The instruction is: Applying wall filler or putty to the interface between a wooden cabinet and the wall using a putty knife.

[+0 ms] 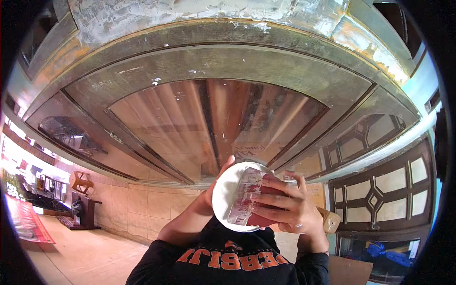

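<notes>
A round white tub [219, 202] is held in front of my chest. White paste [232, 178] shows inside it. My left hand [216, 187] is closed round the tub's left side; its thumb shows at the rim, while its other fingers are hidden behind the tub. My right hand [287, 204] grips a flat reddish scraper [260, 221], its fingers spread across the blade's face. The scraper's far edge is smeared with whitish paste and lies over the tub's opening.
Before me a grey-green wooden window frame [223, 59] holds glass panes, with curtains [185, 114] behind. White patches mark the surface above [204, 12]. A dark panelled door [380, 194] is at right, a wooden stool [80, 183] at far left, and a tiled floor [114, 254] below.
</notes>
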`<state>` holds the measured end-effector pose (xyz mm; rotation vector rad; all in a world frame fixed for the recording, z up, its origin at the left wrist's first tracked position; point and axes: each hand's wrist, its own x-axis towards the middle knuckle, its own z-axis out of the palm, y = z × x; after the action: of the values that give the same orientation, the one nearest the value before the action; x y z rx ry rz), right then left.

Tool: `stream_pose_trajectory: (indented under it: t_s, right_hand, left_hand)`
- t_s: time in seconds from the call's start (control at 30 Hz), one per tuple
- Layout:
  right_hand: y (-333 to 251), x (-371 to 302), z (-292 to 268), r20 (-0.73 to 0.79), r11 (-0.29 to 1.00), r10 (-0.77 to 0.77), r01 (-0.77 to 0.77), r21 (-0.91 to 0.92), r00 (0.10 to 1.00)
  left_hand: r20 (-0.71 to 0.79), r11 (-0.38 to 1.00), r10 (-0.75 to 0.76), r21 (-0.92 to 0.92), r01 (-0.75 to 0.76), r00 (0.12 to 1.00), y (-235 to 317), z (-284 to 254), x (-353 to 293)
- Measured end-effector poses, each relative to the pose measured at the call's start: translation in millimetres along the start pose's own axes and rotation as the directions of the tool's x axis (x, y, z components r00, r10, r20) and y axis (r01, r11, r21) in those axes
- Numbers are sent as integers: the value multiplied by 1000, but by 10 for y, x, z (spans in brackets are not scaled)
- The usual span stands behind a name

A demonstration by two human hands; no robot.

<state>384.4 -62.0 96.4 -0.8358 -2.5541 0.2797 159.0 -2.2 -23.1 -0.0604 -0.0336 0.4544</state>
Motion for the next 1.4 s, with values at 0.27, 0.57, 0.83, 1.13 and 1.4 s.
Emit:
stream_pose_trajectory:
  t_s: [0.27, 0.57, 0.83, 1.13, 1.4]
  right_hand:
    - [-19, 23, 89, 22, 999, 26, -25, -42, 999]
    - [42, 64, 127, -17, 1000, -11, 11, -19, 1000]
    - [113, 57, 173, -76, 999, -25, 27, 27, 997]
    - [144, 77, 238, -90, 1000, -9, 9, -4, 996]
    - [121, 81, 228, -75, 1000, -14, 14, 5, 997]
  left_hand:
    - [51, 995, -13, -93, 18, 999, 39, -94, -1]
    - [-45, 999, -8, -51, 6, 999, 80, -104, 11]
    - [-7, 998, 26, 49, -26, 1000, 169, -77, -9]
    - [53, 998, 56, 24, -57, 997, 179, -96, -32]
    - [51, 999, 53, 7, -54, 997, 156, -78, -52]
